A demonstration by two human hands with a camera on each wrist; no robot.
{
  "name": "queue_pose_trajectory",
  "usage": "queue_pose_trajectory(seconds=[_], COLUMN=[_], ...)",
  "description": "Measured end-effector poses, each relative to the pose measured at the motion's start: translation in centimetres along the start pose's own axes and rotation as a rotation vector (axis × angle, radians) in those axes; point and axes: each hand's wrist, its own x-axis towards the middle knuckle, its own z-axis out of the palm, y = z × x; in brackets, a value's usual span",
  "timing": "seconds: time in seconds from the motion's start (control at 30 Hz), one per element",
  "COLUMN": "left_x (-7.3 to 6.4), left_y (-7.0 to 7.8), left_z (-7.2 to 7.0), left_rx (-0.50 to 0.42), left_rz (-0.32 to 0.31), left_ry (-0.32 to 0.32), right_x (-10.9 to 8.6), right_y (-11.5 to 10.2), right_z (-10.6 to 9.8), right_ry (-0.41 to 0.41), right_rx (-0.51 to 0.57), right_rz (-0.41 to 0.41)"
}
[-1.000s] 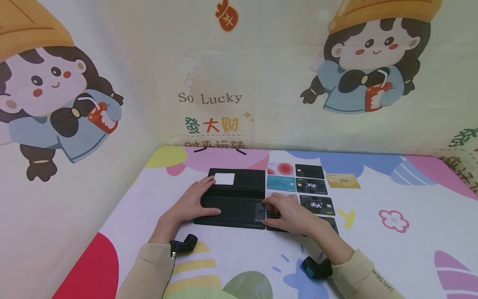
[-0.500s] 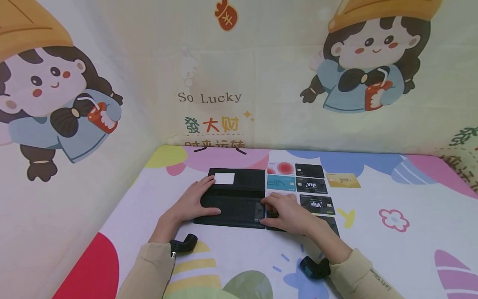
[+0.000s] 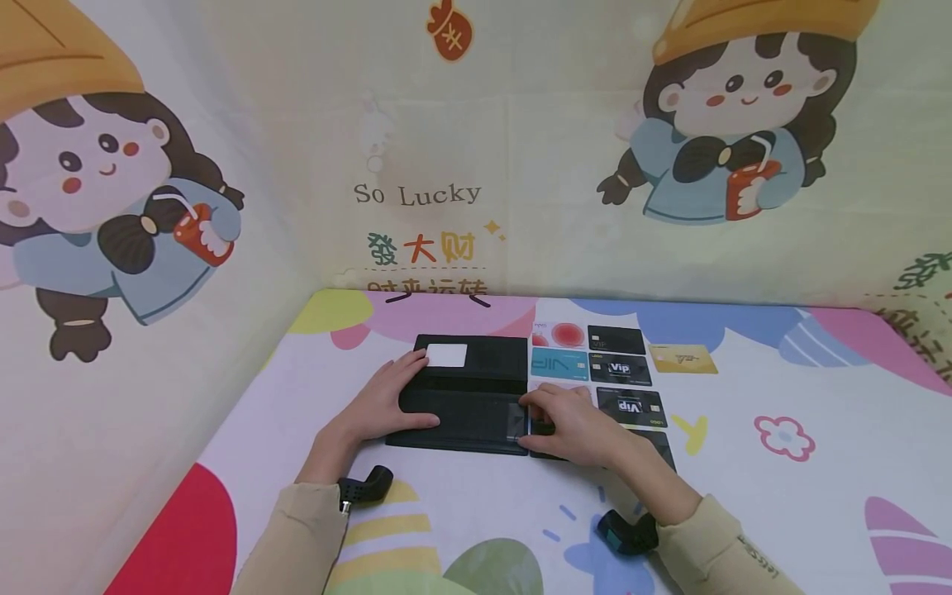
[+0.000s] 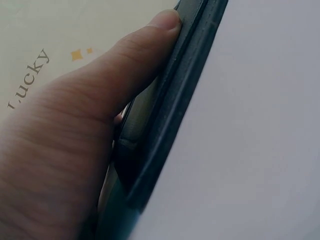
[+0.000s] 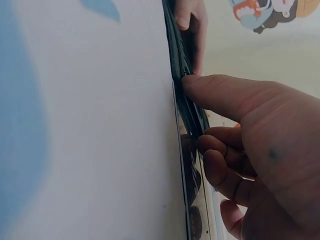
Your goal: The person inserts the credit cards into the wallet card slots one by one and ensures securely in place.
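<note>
- Centrally, a black wallet (image 3: 461, 421) lies unfolded on the bench (image 3: 721, 475), left of the cards (image 3: 623, 370).
- Left grip (image 3: 381, 398): spread upon the wallet's left side.
- Right grip (image 3: 578, 426): curled at its right edge; whether it pinches anything cannot be told.

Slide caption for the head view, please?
Left hand rests on an open black rectangular wallet, right hand at its right edge, beside flat, rectangular, variously coloured cards.

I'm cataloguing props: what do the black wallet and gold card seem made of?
The black wallet: seemingly leather or imitation, matte, given its dull surface. The gold card: probably plastic, metallic finish, given its flat shape and pale sheen.
</note>
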Motion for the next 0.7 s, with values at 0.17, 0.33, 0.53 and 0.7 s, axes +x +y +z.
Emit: queue_pose_trajectory(seconds=[0.17,0.33,0.53,0.7], left_x=[0.0,-0.2,0.0,0.0], left_y=[-0.1,-0.3,-0.3,-0.2], left_z=[0.0,-0.1,0.1,0.1], left_rx=[0.001,0.005,0.006,0.007], left_rz=[0.002,0.003,0.023,0.011], left_ry=[0.000,0.010,0.002,0.002], right_x=[-0.2,-0.4,-1.4,-2.4], right_y=[0.1,0.5,1.5,2.1], right_z=[-0.2,-0.8,-1.6,-2.3], right_ry=[-0.008,-0.010,-0.012,0.006], right_rx=[0.017,0.061,0.085,0.073], right_rz=[0.013,0.013,0.036,0.032])
